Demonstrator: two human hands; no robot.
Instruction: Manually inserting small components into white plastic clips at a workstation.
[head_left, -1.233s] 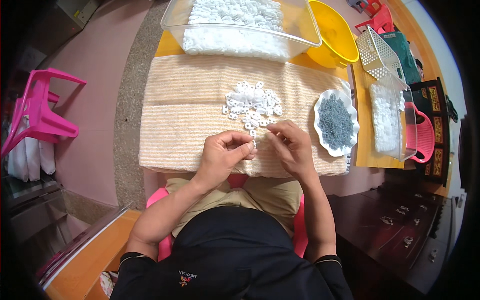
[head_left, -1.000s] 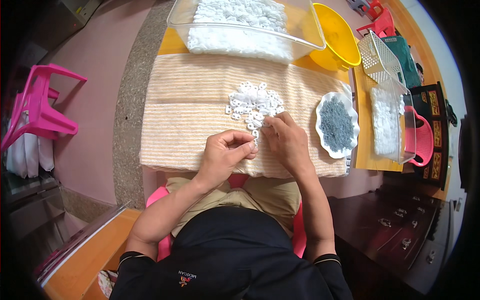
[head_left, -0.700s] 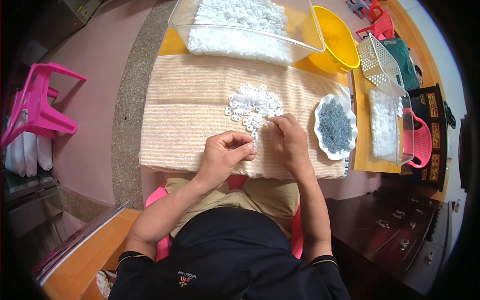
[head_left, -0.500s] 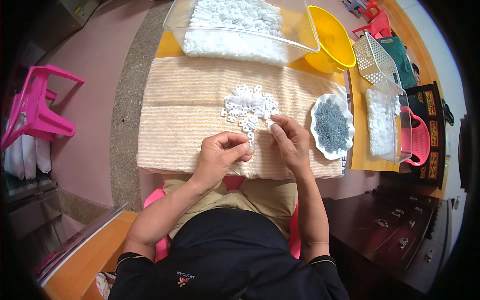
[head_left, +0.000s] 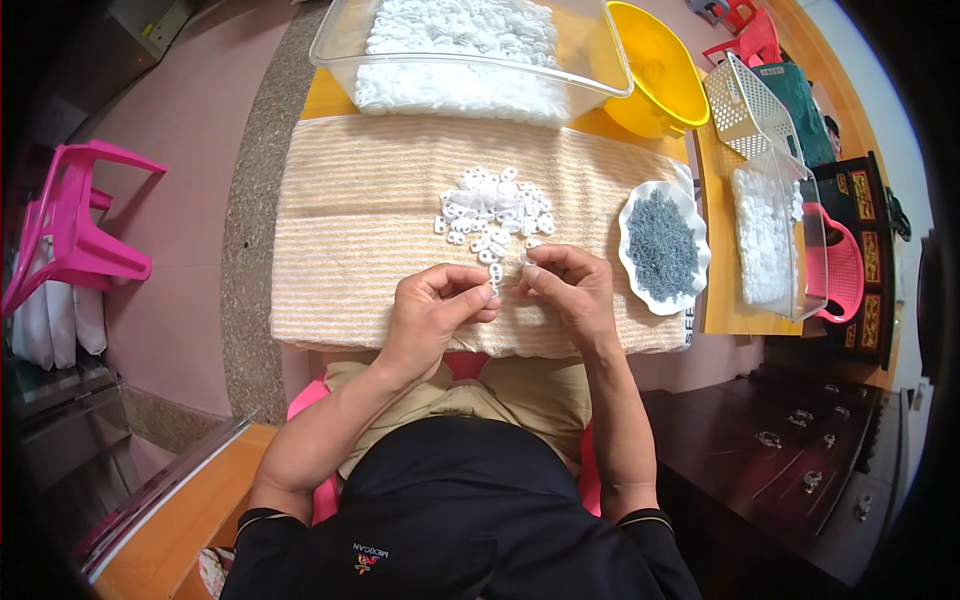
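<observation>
My left hand point(head_left: 440, 315) is closed in a pinch at the near side of the towel-covered table. Whatever sits between its fingertips is too small to make out. Just right of it, my right hand point(head_left: 572, 290) pinches a small white plastic piece point(head_left: 527, 258), partly covered by the fingers. Beyond both hands lies a loose pile of white plastic pieces point(head_left: 492, 205) with holes in them, a few trailing down toward the left fingertips. A white scalloped dish point(head_left: 628, 232) to the right holds many small grey pieces point(head_left: 662, 245), like screws or pins.
A striped towel point(head_left: 345, 230) covers the table. At its far side stand a clear plastic bin point(head_left: 590, 90) full of white pieces and a yellow basin point(head_left: 665, 70). Rightward are a white perforated basket point(head_left: 750, 110) and another clear bin point(head_left: 815, 270). A pink stool point(head_left: 95, 220) stands at left.
My right hand has moved a little left and nearer my left hand, carrying the white plastic piece. My left hand stays almost in place, still pinched. The view has shifted slightly.
</observation>
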